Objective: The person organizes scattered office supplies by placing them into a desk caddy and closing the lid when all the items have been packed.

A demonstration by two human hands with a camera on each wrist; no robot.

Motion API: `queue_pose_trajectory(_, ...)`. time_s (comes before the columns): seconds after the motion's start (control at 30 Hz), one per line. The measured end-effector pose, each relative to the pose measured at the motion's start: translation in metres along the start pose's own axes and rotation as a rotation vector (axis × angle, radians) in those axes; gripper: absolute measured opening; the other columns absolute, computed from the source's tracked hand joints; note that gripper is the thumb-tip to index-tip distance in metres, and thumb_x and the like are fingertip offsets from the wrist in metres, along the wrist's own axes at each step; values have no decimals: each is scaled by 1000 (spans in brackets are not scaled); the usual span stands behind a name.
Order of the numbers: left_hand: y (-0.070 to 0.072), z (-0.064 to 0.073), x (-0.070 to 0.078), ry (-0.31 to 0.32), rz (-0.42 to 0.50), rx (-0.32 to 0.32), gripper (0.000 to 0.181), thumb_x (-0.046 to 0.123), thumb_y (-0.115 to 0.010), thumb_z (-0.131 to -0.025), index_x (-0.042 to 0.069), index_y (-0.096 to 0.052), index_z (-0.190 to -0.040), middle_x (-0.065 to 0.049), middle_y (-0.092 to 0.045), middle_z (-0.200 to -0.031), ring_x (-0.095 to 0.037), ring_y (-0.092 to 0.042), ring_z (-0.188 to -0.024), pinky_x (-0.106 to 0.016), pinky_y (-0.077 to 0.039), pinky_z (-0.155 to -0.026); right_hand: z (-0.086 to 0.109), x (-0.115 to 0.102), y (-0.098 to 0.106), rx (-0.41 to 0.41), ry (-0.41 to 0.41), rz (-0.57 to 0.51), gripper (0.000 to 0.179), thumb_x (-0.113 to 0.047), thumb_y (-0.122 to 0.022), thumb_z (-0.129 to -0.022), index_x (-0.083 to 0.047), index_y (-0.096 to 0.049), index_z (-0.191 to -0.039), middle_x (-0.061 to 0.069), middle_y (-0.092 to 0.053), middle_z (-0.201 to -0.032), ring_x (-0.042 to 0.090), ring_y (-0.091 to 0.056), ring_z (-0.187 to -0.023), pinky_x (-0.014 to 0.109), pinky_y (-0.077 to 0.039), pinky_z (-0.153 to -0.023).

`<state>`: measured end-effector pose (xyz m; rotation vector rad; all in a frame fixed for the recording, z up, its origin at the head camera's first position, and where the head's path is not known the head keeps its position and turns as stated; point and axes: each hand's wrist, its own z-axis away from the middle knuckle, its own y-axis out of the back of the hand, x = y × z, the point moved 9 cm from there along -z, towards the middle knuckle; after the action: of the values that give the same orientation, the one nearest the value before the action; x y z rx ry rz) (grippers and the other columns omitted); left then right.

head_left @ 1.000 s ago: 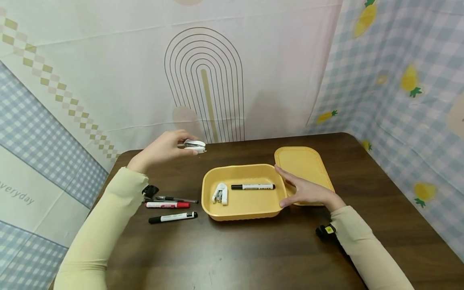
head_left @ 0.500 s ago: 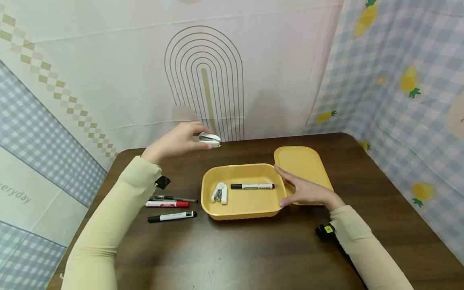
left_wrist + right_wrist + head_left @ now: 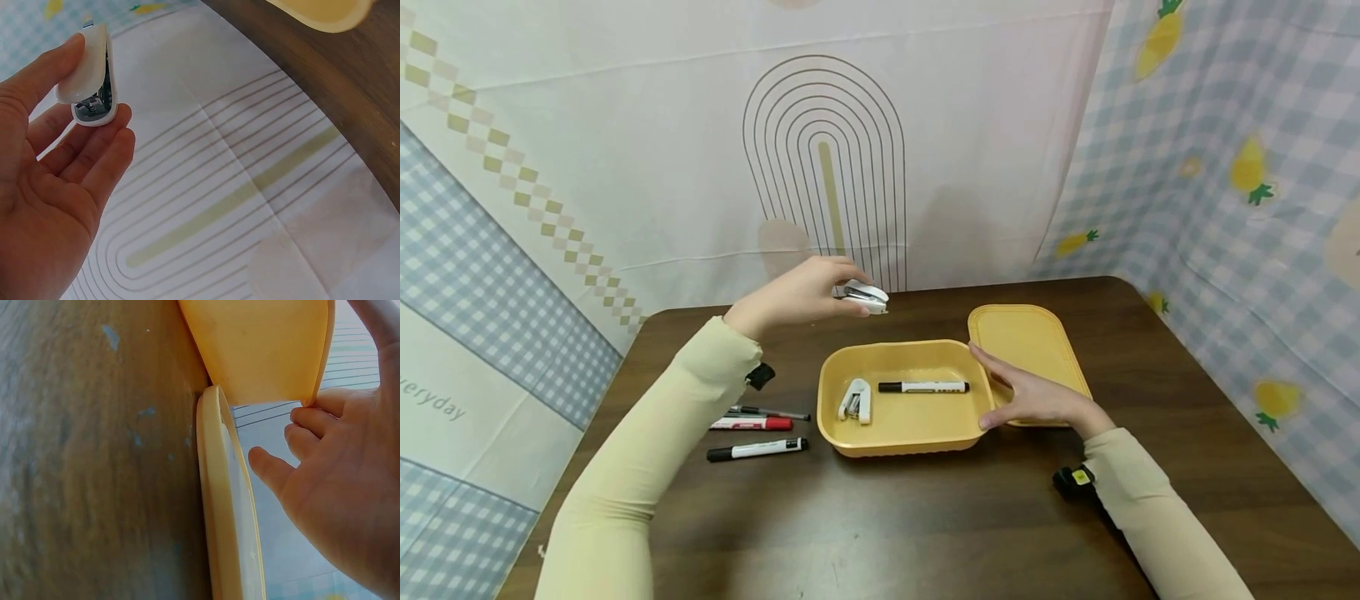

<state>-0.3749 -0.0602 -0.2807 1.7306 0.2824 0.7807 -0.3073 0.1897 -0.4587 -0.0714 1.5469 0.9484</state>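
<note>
My left hand [image 3: 808,292] holds a small white stapler [image 3: 865,297] in the air beyond the back rim of a yellow plastic box [image 3: 891,447]. In the left wrist view the thumb lies on top of the stapler [image 3: 87,69] and fingers support it from below. Inside the box are a second white stapler [image 3: 855,402] at the left and a black-capped white marker [image 3: 925,387]. Against the box's right end, my right hand [image 3: 1037,395] has thumb and forefinger spread wide along the rim. Its other fingers [image 3: 306,425] stay loosely bent by the box wall.
A yellow lid [image 3: 1026,333] lies on the dark wooden table [image 3: 880,525], right behind my right hand. Left of the box lie a red marker [image 3: 760,423], a black marker [image 3: 757,449] and a grey pen [image 3: 775,412]. A patterned cloth [image 3: 985,150] hangs behind the table.
My left hand has carried the stapler to the right, from behind the pens to behind the box. The right hand and the box have stayed put.
</note>
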Motion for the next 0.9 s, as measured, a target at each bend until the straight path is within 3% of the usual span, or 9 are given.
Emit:
queue_pose_trajectory(0.5,-20,-28,35,-79,-4,-56,39,32,-74,-93,9,-68,-124,1,-62,-115,-12,-58,-101,-29,-47,-90,-1,3,-2,-3,0,-13,118,-31,-87,-80,-31,-3,-163,10,2,-168,34,-3,-152,59,-13,-118)
queue_pose_trajectory(0.9,-19,-51,70,-148,-68,-71,42,34,-73,-94,8,-67,-125,-1,-62,-115,-14,-57,-99,-30,-46,-89,-2,2,-1,0,-11,-5,116,-29,-86,-82,-29,-3,-163,9,0,-168,34,-4,-152,60,-13,-118)
